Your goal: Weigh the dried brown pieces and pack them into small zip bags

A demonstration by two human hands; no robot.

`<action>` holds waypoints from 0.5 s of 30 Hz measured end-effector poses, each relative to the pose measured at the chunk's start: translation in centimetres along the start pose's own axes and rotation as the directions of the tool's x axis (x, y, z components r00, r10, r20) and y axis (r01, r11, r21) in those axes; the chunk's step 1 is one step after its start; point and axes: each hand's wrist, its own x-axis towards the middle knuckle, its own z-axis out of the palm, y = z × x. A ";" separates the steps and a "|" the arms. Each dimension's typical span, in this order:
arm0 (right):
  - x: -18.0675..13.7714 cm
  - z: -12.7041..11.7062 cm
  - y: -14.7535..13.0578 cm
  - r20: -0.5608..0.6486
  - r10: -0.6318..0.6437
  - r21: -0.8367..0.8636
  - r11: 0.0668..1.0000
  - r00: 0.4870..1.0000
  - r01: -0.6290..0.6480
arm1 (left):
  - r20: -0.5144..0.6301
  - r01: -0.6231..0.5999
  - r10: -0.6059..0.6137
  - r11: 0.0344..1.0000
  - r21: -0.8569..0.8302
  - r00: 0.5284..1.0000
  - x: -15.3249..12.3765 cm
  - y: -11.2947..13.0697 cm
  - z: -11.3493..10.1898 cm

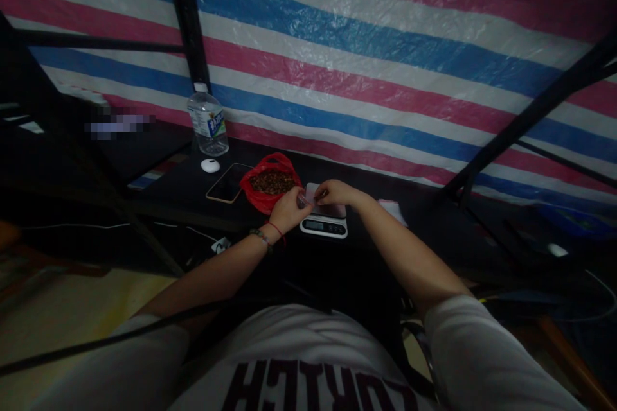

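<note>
My left hand [288, 210] is closed on what looks like a small clear plastic bag [302, 199], with something dark showing in it. My right hand [337, 192] pinches its fingertips together just beside it; what they hold is too small to make out. Both hands are over the weighing plate of a white digital kitchen scale [323, 227], whose display faces me. Left of the scale, touching or nearly touching my left hand, an open red plastic bag [263, 202] holds many small brown pieces, like nuts or beans [272, 182].
A phone [227, 183], a white computer mouse [210, 166] and a clear plastic bottle [208, 122] stand to the left on the black desk [164, 196]. White paper or tissue [393, 210] lies right of the scale. Black metal posts and a striped plastic sheet [337, 83] close off the back.
</note>
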 end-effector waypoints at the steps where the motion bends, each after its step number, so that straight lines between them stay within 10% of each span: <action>1: -0.2 0.0 0.2 0.008 -0.003 -0.006 1.000 1.000 0.003 | -0.002 -0.002 0.002 1.000 0.002 1.000 0.0 0.0 0.0; 15: 0.6 0.1 -1.2 -0.025 0.044 -0.311 0.949 0.999 -0.050 | 0.012 -0.011 0.011 1.000 0.005 1.000 0.3 -0.1 0.1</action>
